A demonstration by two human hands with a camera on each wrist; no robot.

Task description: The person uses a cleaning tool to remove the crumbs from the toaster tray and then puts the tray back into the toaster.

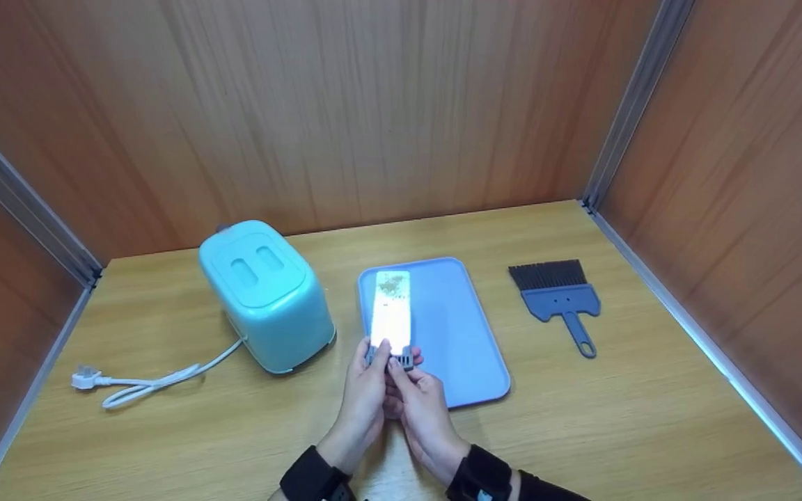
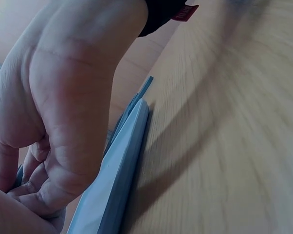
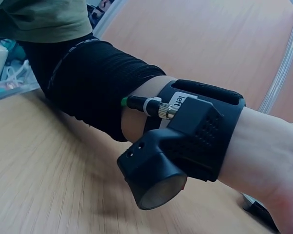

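Both hands hold a toaster crumb tray, a long shiny metal plate (image 1: 392,323) with a dark grey slotted end, over the left part of a blue tray (image 1: 453,334). Crumbs (image 1: 392,284) lie scattered on its far end. My left hand (image 1: 361,390) grips the grey end from the left, thumb on top. From the right, my right hand (image 1: 426,410) pinches the same end, its thumb beside the left one. In the left wrist view the right hand (image 2: 73,107) shows large, fingers bent. The right wrist view shows mainly the left forearm's strap and camera (image 3: 195,131).
On the left stands a light-blue toaster (image 1: 269,292), its slot side facing up, with a white cord and plug (image 1: 88,378) beside it. A grey-blue brush (image 1: 562,299) with dark bristles lies right of the tray. Wooden panels (image 1: 373,118) enclose the table's back and sides.
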